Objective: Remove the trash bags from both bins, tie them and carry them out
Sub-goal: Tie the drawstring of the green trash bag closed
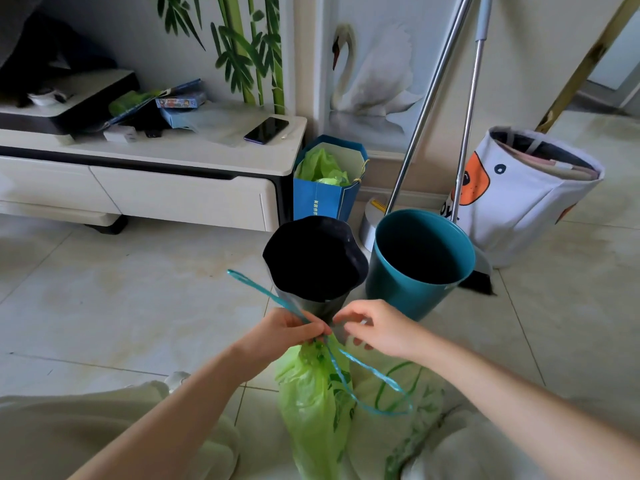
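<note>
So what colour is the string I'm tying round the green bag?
Blue string, clearest in the head view.
</note>
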A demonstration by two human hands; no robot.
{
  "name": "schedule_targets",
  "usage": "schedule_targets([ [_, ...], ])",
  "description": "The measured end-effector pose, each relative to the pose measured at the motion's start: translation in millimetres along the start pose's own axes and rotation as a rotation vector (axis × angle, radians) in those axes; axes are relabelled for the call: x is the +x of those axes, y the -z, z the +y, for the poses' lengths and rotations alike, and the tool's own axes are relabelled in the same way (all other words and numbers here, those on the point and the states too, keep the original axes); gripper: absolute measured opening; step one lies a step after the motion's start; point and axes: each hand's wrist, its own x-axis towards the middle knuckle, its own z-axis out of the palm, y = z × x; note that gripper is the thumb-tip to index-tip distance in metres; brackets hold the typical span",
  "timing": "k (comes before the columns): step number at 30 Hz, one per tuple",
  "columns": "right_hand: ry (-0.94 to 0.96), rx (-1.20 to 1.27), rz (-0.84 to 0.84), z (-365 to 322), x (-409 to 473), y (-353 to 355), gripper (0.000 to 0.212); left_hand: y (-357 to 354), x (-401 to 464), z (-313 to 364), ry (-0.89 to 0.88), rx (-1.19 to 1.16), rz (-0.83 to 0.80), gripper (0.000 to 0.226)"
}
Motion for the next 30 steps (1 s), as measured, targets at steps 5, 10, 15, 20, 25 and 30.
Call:
schedule_targets([
  [5, 0.077, 0.013, -0.035, -3.3, 3.7, -25.1, 0.015, -0.3, -1.8, 0.5, -0.061, 0.13, -0.022, 0.024],
  [10, 0.078, -0.09, 0.027, -6.0, 7.8, -28.0, 0.009, 0.9, 0.9, -5.1, -0.191, 0.295, 0.1, 0.029],
  [15, 0.035, -0.038, 0.011, -7.8, 10.8, -27.8, 0.003, 1.9, 0.4, -11.6, -0.537, 0.81, 0.218, 0.012],
  [20, -0.026, 0.115, -0.02, -6.5, 12.1, -28.9, 0.016, -1.7, -5.0, -15.1, -0.667, 1.055, 0.308, 0.005],
  [25, -0.04, 0.179, -0.029, -7.7, 12.3, -29.0, 0.02, -5.0, -7.8, -17.7, -0.68, 1.011, 0.318, 0.011],
  [30, -0.015, 0.17, -0.064, -11.3, 13.8, -28.1, 0.016, -3.6, -11.3, -14.8, -0.657, 0.986, 0.32, 0.008],
])
